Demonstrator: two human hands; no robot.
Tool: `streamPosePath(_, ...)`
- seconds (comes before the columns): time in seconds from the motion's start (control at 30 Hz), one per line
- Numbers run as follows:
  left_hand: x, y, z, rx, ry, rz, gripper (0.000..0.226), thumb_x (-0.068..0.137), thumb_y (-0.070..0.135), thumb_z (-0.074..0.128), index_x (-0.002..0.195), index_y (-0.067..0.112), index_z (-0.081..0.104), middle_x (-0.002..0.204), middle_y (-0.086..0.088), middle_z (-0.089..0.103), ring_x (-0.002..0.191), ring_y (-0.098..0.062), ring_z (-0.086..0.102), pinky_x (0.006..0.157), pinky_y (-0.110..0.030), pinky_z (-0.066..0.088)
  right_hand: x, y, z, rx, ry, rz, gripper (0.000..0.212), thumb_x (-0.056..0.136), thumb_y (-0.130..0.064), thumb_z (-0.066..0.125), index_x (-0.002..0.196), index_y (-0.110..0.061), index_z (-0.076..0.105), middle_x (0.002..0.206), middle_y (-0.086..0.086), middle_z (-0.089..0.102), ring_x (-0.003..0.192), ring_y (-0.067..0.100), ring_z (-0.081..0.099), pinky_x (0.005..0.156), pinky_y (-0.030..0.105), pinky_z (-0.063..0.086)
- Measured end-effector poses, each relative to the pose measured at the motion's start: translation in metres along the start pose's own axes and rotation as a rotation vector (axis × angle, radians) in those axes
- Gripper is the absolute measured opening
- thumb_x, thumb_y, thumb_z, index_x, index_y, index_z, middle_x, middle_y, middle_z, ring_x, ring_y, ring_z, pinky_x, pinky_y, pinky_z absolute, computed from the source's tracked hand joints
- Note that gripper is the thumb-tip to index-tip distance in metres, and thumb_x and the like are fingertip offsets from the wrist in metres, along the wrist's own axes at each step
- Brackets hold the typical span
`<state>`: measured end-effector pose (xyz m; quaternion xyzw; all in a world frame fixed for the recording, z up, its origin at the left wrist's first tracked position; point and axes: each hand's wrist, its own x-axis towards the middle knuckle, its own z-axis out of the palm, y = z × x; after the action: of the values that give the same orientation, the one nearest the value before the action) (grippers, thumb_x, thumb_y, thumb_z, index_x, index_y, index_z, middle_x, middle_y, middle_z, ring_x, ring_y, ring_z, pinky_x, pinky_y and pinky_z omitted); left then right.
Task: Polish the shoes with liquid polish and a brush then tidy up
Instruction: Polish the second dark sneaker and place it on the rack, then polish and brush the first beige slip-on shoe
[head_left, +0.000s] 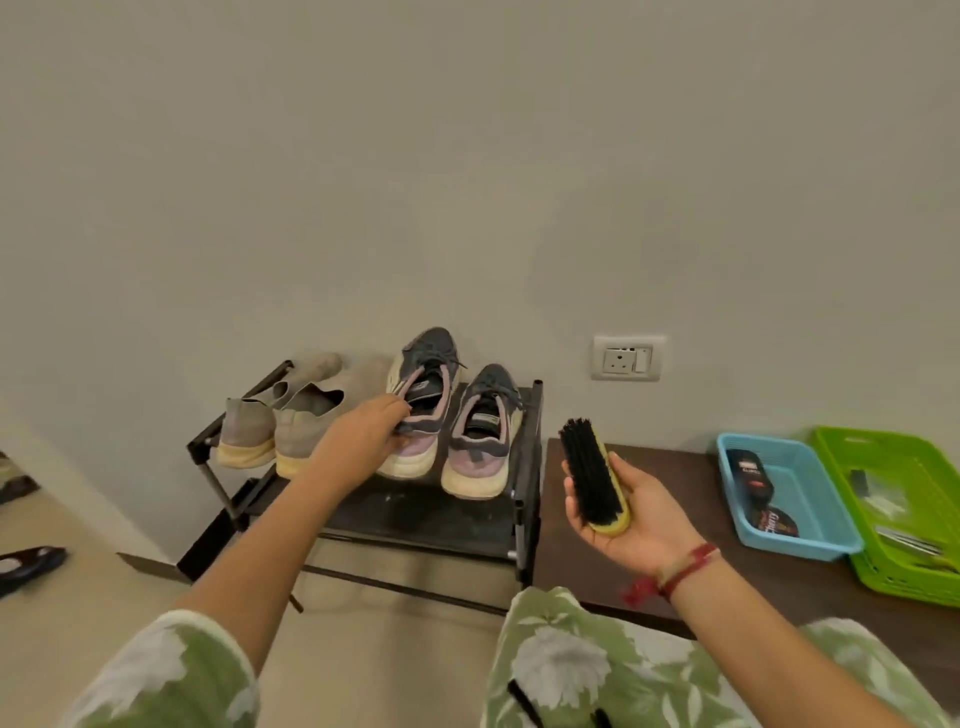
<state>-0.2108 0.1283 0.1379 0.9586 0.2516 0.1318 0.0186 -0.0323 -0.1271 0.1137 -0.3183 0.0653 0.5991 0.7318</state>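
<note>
Two grey and pink sneakers stand on the black shoe rack (415, 512). My left hand (363, 434) grips the left sneaker (423, 384) by its collar, fingers inside the opening. The right sneaker (480, 436) stands beside it, untouched. To the right of the rack, my right hand (631, 512) holds a shoe brush (592, 475) with a yellow wooden back and black bristles, bristles turned up and to the left. A dark bottle of liquid polish (750, 475) lies in the blue tray (826, 545) on the brown table.
A pair of beige slip-on shoes (283, 428) sits at the rack's left end. A green basket (904, 582) stands right of the blue tray on the brown table (649, 587). A wall socket (628, 358) is above. A dark shoe (28, 566) lies on the floor at far left.
</note>
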Motion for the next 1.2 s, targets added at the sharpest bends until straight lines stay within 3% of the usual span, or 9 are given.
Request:
streamPosePath(0.27,0.019,-0.039,0.056,-0.146,-0.14,-0.103,0.025,0.084,0.009,0.064,0.108,0.007,0.059,0.113,-0.01,0.056,0.102,-0.025,0.055,0.081,-0.026,0.038,0.02,-0.009,-0.003,0.001,0.028,-0.053,0.038,0.097,-0.035,0.045,0.113,-0.004,0.059,0.087,0.014,0.065,0.07,0.022,0.064,0.058,0.03,0.055)
streamPosePath(0.4,0.011,-0.046,0.06,-0.284,-0.024,-0.191,0.043,0.082,0.008,0.069,0.121,0.011,0.05,0.127,-0.008,0.045,0.101,-0.013,0.046,0.084,-0.02,0.035,0.031,-0.005,-0.002,0.022,0.041,-0.042,0.039,0.097,-0.035,0.045,0.116,-0.004,0.057,0.085,0.015,0.065,0.07,0.022,0.063,0.057,0.03,0.056)
streamPosePath(0.57,-0.011,-0.04,0.072,-0.284,0.159,-0.245,0.06,0.082,0.031,0.072,0.129,0.008,0.042,0.124,-0.009,0.048,0.11,-0.018,0.047,0.086,-0.022,0.037,0.04,0.002,0.006,0.049,0.017,-0.05,0.038,0.097,-0.035,0.044,0.115,-0.004,0.057,0.087,0.014,0.064,0.073,0.02,0.062,0.059,0.029,0.056)
streamPosePath(0.67,-0.02,-0.049,0.068,-0.142,0.284,-0.167,0.061,0.086,0.051,0.059,0.128,0.009,0.046,0.127,-0.011,0.051,0.119,-0.026,0.047,0.096,-0.036,0.041,0.043,0.002,0.007,0.037,0.011,-0.061,0.038,0.097,-0.034,0.044,0.118,-0.005,0.056,0.088,0.014,0.064,0.072,0.02,0.063,0.06,0.03,0.056)
streamPosePath(0.77,-0.017,-0.075,0.05,0.071,0.401,-0.194,0.063,0.084,0.053,0.052,0.13,0.01,0.045,0.135,-0.016,0.047,0.131,-0.034,0.038,0.103,-0.054,0.034,0.043,0.003,0.003,0.021,0.026,-0.059,0.038,0.098,-0.034,0.044,0.122,-0.006,0.055,0.089,0.014,0.064,0.073,0.02,0.063,0.059,0.03,0.056)
streamPosePath(0.9,-0.01,-0.119,0.031,0.241,0.082,-0.384,0.087,0.078,0.052,0.069,0.147,0.019,0.027,0.155,-0.014,0.021,0.145,-0.035,0.01,0.113,-0.058,0.009,0.044,0.007,-0.001,0.024,0.038,-0.04,0.041,0.097,-0.034,0.044,0.126,-0.006,0.053,0.089,0.014,0.064,0.074,0.021,0.062,0.059,0.03,0.056)
streamPosePath(0.97,-0.009,-0.134,0.031,0.293,-0.088,-0.475,0.084,0.076,0.054,0.069,0.145,0.026,0.028,0.156,-0.011,0.019,0.145,-0.034,0.007,0.114,-0.057,0.004,0.044,0.013,-0.003,0.011,0.04,-0.019,0.04,0.096,-0.033,0.046,0.124,-0.006,0.054,0.089,0.015,0.064,0.074,0.021,0.063,0.059,0.031,0.056)
streamPosePath(1.1,-0.005,-0.135,0.033,0.277,-0.131,-0.5,0.063,0.077,0.039,0.073,0.129,0.022,0.044,0.14,-0.01,0.042,0.13,-0.034,0.039,0.112,-0.056,0.019,0.043,0.018,-0.003,0.015,0.043,0.007,0.038,0.096,-0.033,0.047,0.119,-0.005,0.056,0.091,0.015,0.064,0.076,0.021,0.062,0.058,0.03,0.057)
streamPosePath(1.2,-0.004,-0.131,0.034,0.214,-0.086,-0.472,0.043,0.082,0.03,0.07,0.117,0.016,0.048,0.134,-0.011,0.046,0.116,-0.032,0.052,0.097,-0.048,0.037,0.042,0.017,0.001,0.037,0.043,0.007,0.037,0.096,-0.033,0.046,0.116,-0.004,0.057,0.088,0.014,0.064,0.076,0.02,0.061,0.057,0.03,0.056)
